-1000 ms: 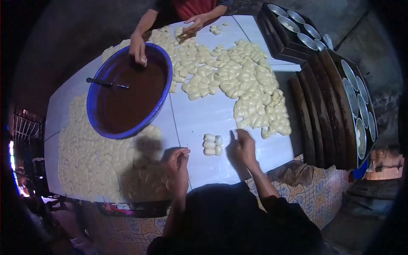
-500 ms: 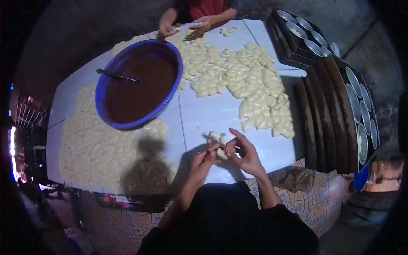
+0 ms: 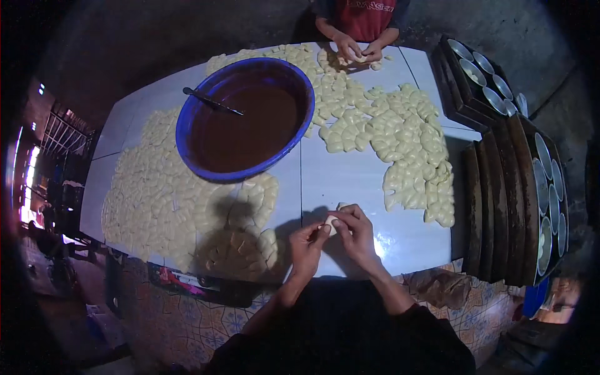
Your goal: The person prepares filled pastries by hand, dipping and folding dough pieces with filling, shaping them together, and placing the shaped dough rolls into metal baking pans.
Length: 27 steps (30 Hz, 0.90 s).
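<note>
My left hand [image 3: 307, 242] and right hand [image 3: 355, 231] are clamped together on one dough piece [image 3: 329, 224] over the near worktop [image 3: 350, 181]; I should pinch gently, evenly.

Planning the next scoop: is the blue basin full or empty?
Partly full: the blue basin holds brown filling below its rim, with a spoon resting in it.

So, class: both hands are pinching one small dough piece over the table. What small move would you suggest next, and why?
Probably reach to the blue bowl for brown filling. The left hand and right hand hold one pale dough piece between their fingertips, it looks unfilled as far as can be seen, and a spoon lies in the bowl.
</note>
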Tool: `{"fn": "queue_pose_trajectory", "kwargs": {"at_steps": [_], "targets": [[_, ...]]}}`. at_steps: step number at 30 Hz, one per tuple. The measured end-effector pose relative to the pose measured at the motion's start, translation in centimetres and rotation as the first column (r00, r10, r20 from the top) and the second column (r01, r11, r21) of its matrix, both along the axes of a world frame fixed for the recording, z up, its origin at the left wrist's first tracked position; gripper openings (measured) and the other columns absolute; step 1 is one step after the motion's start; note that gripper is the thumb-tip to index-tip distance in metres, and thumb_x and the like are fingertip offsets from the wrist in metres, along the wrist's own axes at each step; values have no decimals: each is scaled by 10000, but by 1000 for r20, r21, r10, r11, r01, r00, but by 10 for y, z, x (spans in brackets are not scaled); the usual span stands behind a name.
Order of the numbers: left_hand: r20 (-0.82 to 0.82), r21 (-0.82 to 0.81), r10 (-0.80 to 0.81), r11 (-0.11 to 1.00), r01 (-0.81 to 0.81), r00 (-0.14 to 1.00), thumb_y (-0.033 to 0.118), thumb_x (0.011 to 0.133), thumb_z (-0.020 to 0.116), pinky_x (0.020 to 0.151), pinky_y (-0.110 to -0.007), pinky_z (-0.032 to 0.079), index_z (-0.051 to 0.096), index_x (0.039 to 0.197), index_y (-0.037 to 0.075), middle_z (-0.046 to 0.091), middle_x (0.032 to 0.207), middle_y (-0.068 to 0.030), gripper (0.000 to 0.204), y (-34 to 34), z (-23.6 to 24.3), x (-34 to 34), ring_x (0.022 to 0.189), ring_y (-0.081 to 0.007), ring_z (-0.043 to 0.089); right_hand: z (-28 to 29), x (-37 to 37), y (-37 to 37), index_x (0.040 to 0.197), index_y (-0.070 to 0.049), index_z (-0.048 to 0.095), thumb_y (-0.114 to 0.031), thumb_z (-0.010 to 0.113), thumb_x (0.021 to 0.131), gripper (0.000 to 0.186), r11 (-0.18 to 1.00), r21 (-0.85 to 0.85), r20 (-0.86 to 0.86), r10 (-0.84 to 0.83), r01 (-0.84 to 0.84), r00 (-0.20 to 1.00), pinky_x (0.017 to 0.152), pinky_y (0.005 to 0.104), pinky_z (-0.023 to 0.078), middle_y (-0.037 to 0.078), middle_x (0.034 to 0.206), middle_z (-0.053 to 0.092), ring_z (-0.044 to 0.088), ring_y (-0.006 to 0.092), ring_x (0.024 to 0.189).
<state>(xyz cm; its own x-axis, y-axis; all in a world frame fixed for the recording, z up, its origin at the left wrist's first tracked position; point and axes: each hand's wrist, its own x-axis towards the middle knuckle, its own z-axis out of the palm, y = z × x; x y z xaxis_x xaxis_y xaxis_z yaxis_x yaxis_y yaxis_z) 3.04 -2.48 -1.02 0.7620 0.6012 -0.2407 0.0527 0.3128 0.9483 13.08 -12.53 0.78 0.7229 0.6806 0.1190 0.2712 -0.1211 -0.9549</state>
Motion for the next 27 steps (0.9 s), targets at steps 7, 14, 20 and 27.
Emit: {"fn": "queue_pose_trajectory", "kwargs": {"at_steps": [7, 14, 20, 27], "targets": [[363, -159, -128, 968, 197, 923, 79, 889, 580, 812, -287, 509, 631, 1064, -22, 661, 980, -77, 208, 3, -3, -3, 889, -144, 628, 0, 11, 18, 1144, -103, 656, -488, 459, 926, 484, 928, 154, 145, 318, -339, 937, 990, 422, 335, 106, 1359, 430, 392, 281, 1180], [731, -645, 143, 462, 608, 667, 660, 706, 671, 1029, -408, 353, 227, 1440, -18, 452, 1350, -209, 1093, 38, 31, 32, 1232, -327, 451, -13, 31, 27, 1512, -154, -37, -450, 749, 760, 1127, 903, 385, -508, 380, -191, 773, 921, 314, 416, 91, 1437, 288, 447, 205, 1164], [210, 373, 106, 910, -180, 972, 409, 1007, 367, 749, -317, 478, 660, 1020, -71, 666, 820, -97, 563, 187, 48, 112, 809, -211, 630, -37, 40, 34, 1511, -220, -41, -364, 707, 822, 1027, 911, 403, -375, 251, -86, 892, 716, 245, 489, 122, 1452, 257, 449, 188, 1086], [-663, 457, -18, 783, 423, 749, 635, 941, 147, 950, -451, 400, 705, 992, 15, 677, 953, -173, 836, 225, 33, 140, 931, -369, 618, -67, 33, 37, 1515, -194, 15, -93, 618, 864, 893, 884, 463, -448, 290, -58, 846, 632, 170, 463, 91, 1440, 290, 457, 139, 1088]]}}
